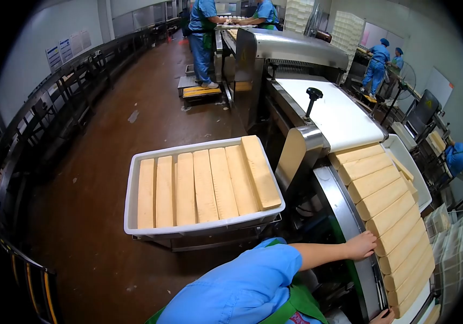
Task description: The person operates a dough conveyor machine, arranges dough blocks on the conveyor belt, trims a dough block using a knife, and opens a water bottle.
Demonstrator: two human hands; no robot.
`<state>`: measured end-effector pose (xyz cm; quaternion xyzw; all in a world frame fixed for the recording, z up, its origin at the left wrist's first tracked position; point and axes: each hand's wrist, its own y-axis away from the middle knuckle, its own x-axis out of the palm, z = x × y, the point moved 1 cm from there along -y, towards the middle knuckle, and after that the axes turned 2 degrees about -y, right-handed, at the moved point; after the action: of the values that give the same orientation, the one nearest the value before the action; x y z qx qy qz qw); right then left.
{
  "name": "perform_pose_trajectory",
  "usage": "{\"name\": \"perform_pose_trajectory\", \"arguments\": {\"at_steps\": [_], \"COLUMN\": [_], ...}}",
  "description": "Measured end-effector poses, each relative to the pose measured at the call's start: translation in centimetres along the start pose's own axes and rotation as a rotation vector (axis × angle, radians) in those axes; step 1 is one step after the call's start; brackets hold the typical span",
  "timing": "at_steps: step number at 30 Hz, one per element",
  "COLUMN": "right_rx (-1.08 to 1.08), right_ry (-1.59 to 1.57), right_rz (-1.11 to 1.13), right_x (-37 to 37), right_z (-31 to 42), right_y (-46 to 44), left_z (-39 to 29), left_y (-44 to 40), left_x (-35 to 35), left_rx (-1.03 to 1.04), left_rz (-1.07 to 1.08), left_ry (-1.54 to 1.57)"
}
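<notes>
At the right of the frame, a slanting row of long pale blocks [385,208], packed side by side, just below the white belt [345,116]. By the near ends of the row, the left hand [362,245], with bent fingers, touching the blocks close to the metal rail [345,202]. At the bottom edge, mostly cut off, the right hand [383,317], by the end of the lowest block. Cannot tell if pinching or only pressing, with both grips partly hidden. In the middle of the frame, a white tub [204,228] with seven more blocks [205,183], the rightmost one sitting higher than the rest. Could go wrong by pushing too hard at one end, and so turning the row crooked. Could also hurt to get fingers stuck between blocks and rail. With a bump from the blue sleeve [231,286], maybe a slip of that high block over the rim.
</notes>
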<state>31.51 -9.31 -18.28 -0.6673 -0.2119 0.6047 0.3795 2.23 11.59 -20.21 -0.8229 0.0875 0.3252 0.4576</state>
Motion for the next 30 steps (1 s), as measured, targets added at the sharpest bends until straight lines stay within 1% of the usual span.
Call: {"name": "perform_pose_trajectory", "arguments": {"at_steps": [1, 3, 6, 10, 12, 13, 15, 17, 18, 19, 20, 21, 22, 23, 24, 25, 26, 27, 28, 29, 30], "right_rx": [0.000, 0.072, 0.039, 0.052, 0.000, 0.004, -0.007, 0.016, 0.032, 0.042, 0.066, 0.160, 0.257, 0.200, 0.188, 0.198, 0.209, 0.192, 0.172, 0.187, 0.191], "right_ry": [-0.001, 0.003, -0.023, 0.015, 0.023, 0.026, 0.003, 0.005, 0.000, 0.013, 0.017, 0.014, 0.014, -0.044, -0.081, -0.063, -0.044, -0.062, -0.079, -0.080, -0.071], "right_rz": [-0.005, 0.045, 0.046, 0.058, 0.000, 0.006, -0.011, -0.005, -0.005, -0.011, 0.061, 0.185, 0.306, 0.166, 0.123, 0.144, 0.167, 0.142, 0.115, 0.148, 0.151], "right_x": [-0.1, -0.3, -1.0, 0.2, 0.4, 0.5, -0.1, 0.0, 0.0, -0.1, 0.4, 0.9, 0.9, 0.9, 1.0, 0.9, 0.7, 0.7, 0.8, 0.4, 0.5], "right_z": [0.2, 0.4, 0.9, -0.4, -0.7, -0.7, 0.0, 0.0, 0.0, 0.2, -0.5, -1.3, -1.2, -0.9, -0.8, -0.6, -0.5, -0.5, -0.6, -0.2, -0.3], "right_y": [-0.1, -0.2, -0.2, 0.3, 0.5, 0.6, 0.3, 0.3, 0.3, 0.3, 0.5, 0.4, 0.3, 0.5, 0.5, 0.3, 0.3, 0.4, 0.4, 0.3, 0.3], "left_z": [0.0, 0.0, -0.1, -0.1, -0.1, -0.3, -2.3, -2.9, -2.8, -2.6, -1.9, -1.3, 0.3, 3.0, 4.9, 12.1, 12.4, 14.0, 15.3, 16.0, 15.0], "left_y": [0.0, 0.0, 0.0, 0.0, 0.0, 0.1, 1.2, 5.0, 7.6, 10.4, 13.3, 15.5, 17.6, 20.5, 22.7, 29.2, 27.2, 27.6, 27.6, 26.8, 24.9], "left_x": [0.1, 0.0, -0.2, -0.2, -0.5, -0.5, -3.4, -4.2, -3.4, -2.3, -0.7, -0.2, 1.1, 4.4, 6.8, 16.6, 14.0, 14.3, 15.0, 15.3, 13.8], "left_rx": [0.003, -0.004, -0.009, -0.003, 0.009, 0.008, 0.108, 0.221, 0.300, 0.326, 0.296, 0.220, 0.065, -0.089, -0.504, -0.612, -0.656, -0.776, -0.988, -1.379, -1.498], "left_rz": [-0.003, 0.014, 0.032, 0.012, 0.017, 0.023, -0.384, -0.060, 0.029, 0.131, 0.259, 0.248, 0.347, 0.308, 0.354, 0.533, 0.597, 0.475, 0.449, 0.279, 0.139], "left_ry": [-0.002, -0.027, -0.014, 0.001, 0.038, 0.042, 0.126, 0.219, 0.246, 0.240, 0.228, 0.278, 0.283, 0.210, 0.270, 0.041, -0.120, 0.019, 0.222, 0.589, 0.651]}}
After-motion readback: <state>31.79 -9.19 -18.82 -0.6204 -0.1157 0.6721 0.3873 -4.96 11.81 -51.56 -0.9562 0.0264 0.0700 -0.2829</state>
